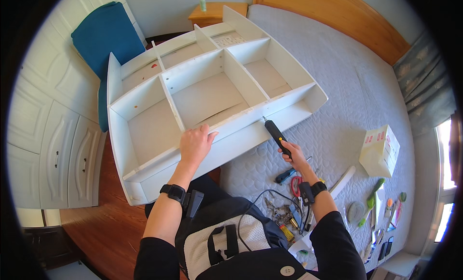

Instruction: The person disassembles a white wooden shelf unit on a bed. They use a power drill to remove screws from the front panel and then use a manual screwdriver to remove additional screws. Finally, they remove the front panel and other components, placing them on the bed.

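A white shelf unit (pixel 237 120) with several compartments lies tilted in front of me, partly over the bed. My left hand (pixel 194 144) grips the edge of its near board, the fingers curled over the top. In my right hand (pixel 295 157) is a black electric screwdriver (pixel 275 132) with a yellow button. Its bit meets the outer face of that near board, right of the middle. Whether a screw sits under the bit is too small to tell.
On the quilted bed (pixel 337 111) to my right lie a blue-handled tool (pixel 284 176), red-handled scissors (pixel 295 186), loose hardware (pixel 279 210), a green brush (pixel 372 201) and an open white box (pixel 379 150). A blue-covered chair (pixel 107 36) stands behind the unit at left, beside white cabinets (pixel 55 154).
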`<state>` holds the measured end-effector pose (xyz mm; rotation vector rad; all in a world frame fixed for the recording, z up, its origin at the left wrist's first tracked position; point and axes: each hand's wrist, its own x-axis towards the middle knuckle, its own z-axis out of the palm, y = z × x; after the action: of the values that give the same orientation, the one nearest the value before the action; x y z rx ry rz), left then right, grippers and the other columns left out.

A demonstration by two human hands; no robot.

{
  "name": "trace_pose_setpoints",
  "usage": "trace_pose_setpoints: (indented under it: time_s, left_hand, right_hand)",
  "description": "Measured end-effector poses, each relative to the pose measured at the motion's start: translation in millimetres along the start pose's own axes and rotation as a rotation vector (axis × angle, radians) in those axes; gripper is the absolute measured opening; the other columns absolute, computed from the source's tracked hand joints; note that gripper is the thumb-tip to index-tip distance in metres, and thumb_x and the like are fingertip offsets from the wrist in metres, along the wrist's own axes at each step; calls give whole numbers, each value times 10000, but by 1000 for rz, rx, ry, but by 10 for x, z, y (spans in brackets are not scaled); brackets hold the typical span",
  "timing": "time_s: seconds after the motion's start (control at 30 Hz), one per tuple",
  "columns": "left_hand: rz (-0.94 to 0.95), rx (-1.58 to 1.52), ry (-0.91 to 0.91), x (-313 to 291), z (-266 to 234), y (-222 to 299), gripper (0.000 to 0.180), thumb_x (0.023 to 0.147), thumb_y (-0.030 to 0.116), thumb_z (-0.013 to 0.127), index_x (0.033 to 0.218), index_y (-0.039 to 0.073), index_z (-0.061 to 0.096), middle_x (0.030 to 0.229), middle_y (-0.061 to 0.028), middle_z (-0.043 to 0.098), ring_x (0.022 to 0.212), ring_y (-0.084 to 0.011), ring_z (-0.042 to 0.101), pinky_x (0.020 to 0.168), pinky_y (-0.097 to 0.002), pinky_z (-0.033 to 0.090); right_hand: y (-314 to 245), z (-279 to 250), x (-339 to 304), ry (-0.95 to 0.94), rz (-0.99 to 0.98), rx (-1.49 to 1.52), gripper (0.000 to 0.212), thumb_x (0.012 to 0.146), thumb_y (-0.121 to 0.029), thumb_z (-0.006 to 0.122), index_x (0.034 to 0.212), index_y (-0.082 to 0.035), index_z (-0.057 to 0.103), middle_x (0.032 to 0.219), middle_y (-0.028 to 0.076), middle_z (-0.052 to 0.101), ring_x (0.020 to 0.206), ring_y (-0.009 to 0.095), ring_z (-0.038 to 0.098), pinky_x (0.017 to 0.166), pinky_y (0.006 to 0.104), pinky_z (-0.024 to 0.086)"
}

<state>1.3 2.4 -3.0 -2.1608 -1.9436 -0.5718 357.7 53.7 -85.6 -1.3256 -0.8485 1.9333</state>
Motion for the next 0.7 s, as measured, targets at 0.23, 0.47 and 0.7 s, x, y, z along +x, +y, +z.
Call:
trace_pose_setpoints:
  time_s: [0.23,0.47,0.7]
  left_hand:
    - [17,-5,14,-1,-12,-14,391,845,386,659,704,64,485,574,-113,562,526,-322,560,497,-410,436]
    - [15,-12,1,9,-9,-18,394,849,389,652,700,65,484,598,-110,575,531,-316,566,501,-400,442]
    - [19,0,-2,5,-13,-20,392,848,389,653,707,65,483,599,-106,574,527,-312,567,501,-397,444]
  right_hand:
    - [109,-10,62,15,16,26,290,923,-249,594,1008,24,542,823,90,594,512,61,445,377,193,295]
    - [136,-1,64,-35,17,52,276,920,-268,590,973,-1,549,813,71,587,534,67,470,405,192,328]
    - [-56,35,117,-9,98,-243,421,921,-416,569,1057,-19,598,741,26,578,513,62,489,442,198,382]
